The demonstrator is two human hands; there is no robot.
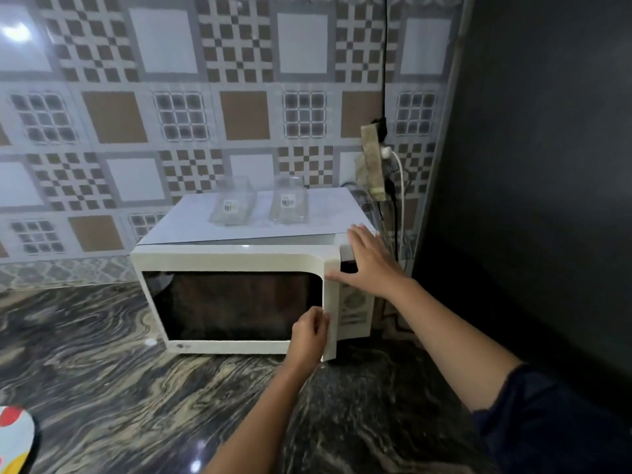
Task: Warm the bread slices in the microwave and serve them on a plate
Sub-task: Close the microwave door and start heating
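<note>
A white microwave [239,258] stands on the dark marbled counter against the tiled wall. Its door [232,306] with the dark window is swung slightly ajar at the right edge. My left hand [307,336] grips the door's lower right edge, fingers curled around it. My right hand [369,261] lies flat with spread fingers against the microwave's upper right corner, over the control panel [354,309]. I see no bread slices. The inside of the microwave is too dark to read.
Two clear glass containers [236,200] [289,200] stand on a white sheet on top of the microwave. A power strip and cables [376,159] hang on the wall at the right. A dark wall closes the right side. A colourful plate edge [15,436] shows at bottom left.
</note>
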